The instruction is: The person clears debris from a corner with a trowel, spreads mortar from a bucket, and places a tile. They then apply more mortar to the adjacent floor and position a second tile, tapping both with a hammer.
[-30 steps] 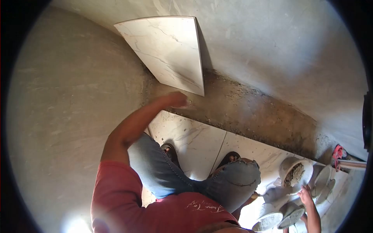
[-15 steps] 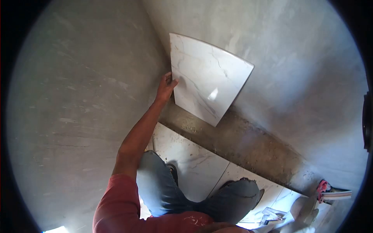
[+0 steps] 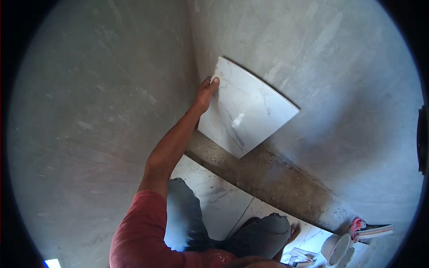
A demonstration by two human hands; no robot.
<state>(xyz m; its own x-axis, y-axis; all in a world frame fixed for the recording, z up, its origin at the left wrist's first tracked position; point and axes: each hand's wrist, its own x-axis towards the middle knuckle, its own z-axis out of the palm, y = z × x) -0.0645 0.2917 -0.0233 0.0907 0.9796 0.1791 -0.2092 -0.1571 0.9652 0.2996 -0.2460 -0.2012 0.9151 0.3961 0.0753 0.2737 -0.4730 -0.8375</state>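
My left hand [image 3: 207, 94] is closed on the left edge of a white marble-look tile [image 3: 250, 107], its thumb on the glossy face and the fingers behind. The tile is held tilted in the corner, in front of the right-hand wall. Beneath it runs a bare strip of rough floor [image 3: 277, 181]. My right hand [image 3: 293, 233] shows only in part beyond my right knee, fingers stretched down by the laid floor tiles [image 3: 223, 198].
Grey plastered walls [image 3: 98, 125] meet at the corner ahead. At the lower right stand round buckets [image 3: 335, 249], with a pale tool [image 3: 301, 257] beside them. A red cloth [image 3: 356, 228] lies against a striped strip [image 3: 377, 231] near the wall.
My left hand has taken a firmer hold of the tile's edge, and the tile has tipped, its top lower in view. My right hand has come into view by the knee.
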